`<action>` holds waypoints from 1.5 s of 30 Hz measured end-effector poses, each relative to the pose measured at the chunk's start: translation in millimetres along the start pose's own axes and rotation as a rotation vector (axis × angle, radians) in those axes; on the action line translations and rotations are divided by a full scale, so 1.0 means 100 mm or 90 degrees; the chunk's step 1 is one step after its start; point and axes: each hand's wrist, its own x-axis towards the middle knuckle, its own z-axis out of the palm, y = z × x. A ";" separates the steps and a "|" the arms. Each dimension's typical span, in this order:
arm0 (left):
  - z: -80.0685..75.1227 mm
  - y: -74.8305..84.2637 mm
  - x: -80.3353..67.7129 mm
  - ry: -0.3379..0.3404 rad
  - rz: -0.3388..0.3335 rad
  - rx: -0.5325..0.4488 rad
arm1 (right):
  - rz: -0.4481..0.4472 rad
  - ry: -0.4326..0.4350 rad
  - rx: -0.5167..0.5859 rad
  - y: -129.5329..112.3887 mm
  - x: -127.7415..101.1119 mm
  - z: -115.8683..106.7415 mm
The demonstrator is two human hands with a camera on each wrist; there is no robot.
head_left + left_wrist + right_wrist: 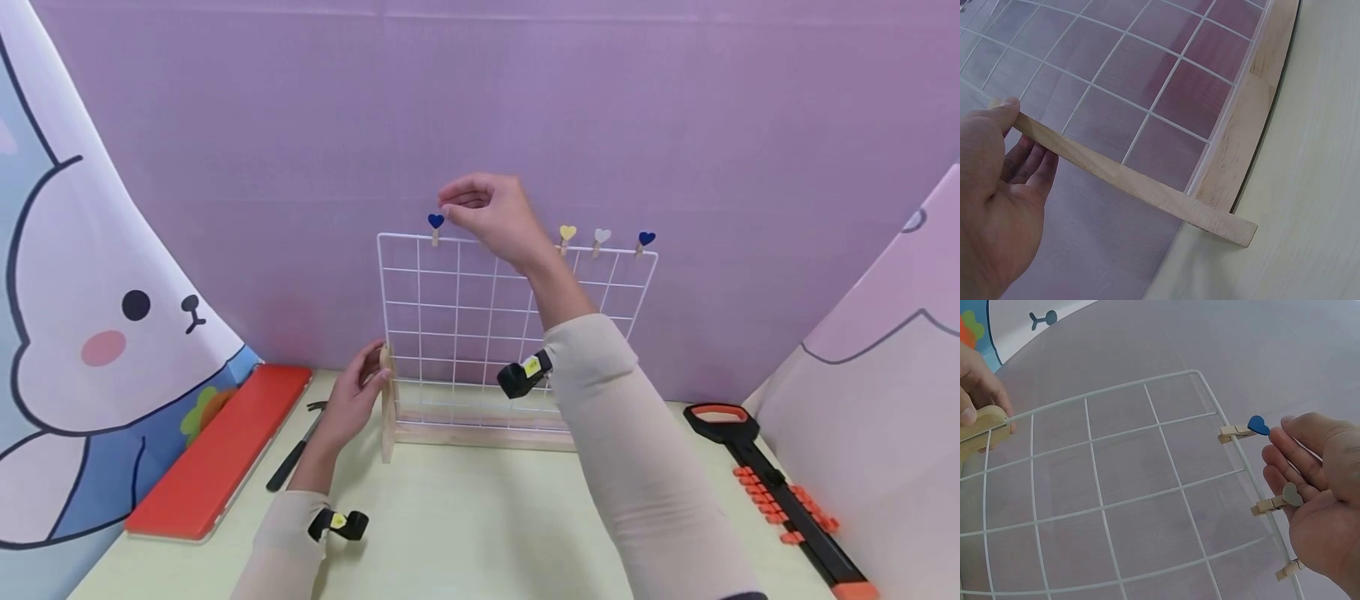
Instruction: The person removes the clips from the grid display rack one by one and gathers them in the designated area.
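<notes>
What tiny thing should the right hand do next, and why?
Probably the right hand should ease away from the blue heart clothespin beside it: that clothespin already sits on the wire grid's top edge, the right hand seems to grip nothing, and the left hand holds the wooden post.

One wire grid panel (458,287) stood in one wooden stand (487,437). Along the panel's top edge, the head view showed four heart-topped clothespins (435,238): two blue, one yellow, one white; the right wrist view showed three, and the full total could not be told. Two grips, left (352,398) and right (498,218), were at the panel. One red case (225,450) and one claw hammer (295,454) lay left of it; one black-and-orange tool (786,497) lay right.
</notes>
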 end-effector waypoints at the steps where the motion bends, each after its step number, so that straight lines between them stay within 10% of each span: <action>1: 0.00 0.00 0.00 -0.001 0.001 -0.001 | 0.005 -0.002 -0.001 0.01 0.01 0.01; 45: 0.04 0.03 -0.01 -0.005 -0.018 0.004 | 0.068 0.030 -0.067 0.03 0.03 0.09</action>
